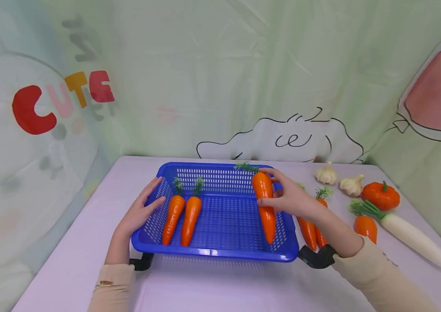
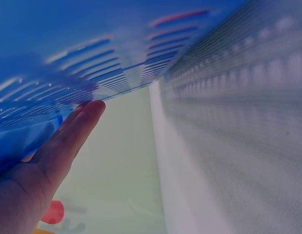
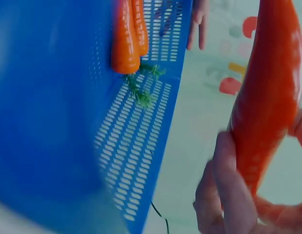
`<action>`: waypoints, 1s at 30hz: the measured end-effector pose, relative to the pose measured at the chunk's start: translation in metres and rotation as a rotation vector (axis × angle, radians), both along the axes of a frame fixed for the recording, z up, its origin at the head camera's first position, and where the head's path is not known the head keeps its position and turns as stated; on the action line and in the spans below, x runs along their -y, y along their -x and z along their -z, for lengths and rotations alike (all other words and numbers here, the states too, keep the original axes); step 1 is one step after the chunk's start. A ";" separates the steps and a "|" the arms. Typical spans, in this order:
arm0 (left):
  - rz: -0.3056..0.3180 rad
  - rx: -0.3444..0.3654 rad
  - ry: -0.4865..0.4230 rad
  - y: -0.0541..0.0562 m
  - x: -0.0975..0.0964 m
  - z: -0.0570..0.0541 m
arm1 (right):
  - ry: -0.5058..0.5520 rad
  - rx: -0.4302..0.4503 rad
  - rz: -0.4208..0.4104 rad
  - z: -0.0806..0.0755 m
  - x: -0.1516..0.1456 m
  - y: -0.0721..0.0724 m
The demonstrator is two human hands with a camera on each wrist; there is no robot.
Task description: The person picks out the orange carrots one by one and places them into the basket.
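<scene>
In the head view, a blue perforated basket stands on the table with two orange carrots, the left carrot and its neighbour, lying side by side inside. My left hand rests at the basket's left rim, fingers fairly straight; the left wrist view shows its fingers against the outer wall. Over the basket's right side, my right hand grips a third carrot between thumb and fingers, its tip pointing down. That carrot fills the right wrist view's right part.
Right of the basket lie more carrots, partly behind my right arm. Farther right are two garlic bulbs, one behind the other, a small orange pumpkin, a partly hidden carrot and a white radish. A printed curtain hangs behind.
</scene>
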State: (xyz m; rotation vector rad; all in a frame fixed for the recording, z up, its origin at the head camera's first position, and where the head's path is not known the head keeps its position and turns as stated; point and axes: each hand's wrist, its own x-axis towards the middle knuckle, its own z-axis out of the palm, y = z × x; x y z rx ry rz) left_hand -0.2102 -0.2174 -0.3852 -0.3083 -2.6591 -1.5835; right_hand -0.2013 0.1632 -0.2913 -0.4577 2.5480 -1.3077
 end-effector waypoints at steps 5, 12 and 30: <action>-0.003 0.000 0.009 0.001 0.000 0.002 | 0.047 0.080 -0.038 -0.010 0.005 0.005; -0.002 0.000 0.012 0.001 0.000 0.000 | 0.051 0.123 -0.042 -0.011 0.016 0.015; -0.005 0.005 0.014 0.002 0.001 0.002 | 0.159 0.221 -0.037 0.014 0.069 0.042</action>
